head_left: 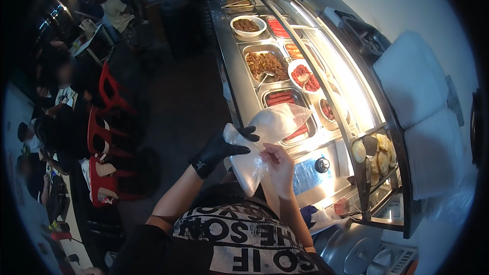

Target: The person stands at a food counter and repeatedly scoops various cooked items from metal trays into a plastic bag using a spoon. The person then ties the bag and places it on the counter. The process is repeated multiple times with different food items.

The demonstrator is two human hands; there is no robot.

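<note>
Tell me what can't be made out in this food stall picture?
Head view only:
- Inside the thin clear plastic bag: the film is cloudy, contents unclear.
- Tray of red sausages: partly covered by the bag.
- Bare right hand: its fingers pinch the bag and hide their tips.
- Seated people at left: blurred and dark.

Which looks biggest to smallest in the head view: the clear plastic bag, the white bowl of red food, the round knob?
1. clear plastic bag, though nearest the camera
2. white bowl of red food
3. round knob
</note>
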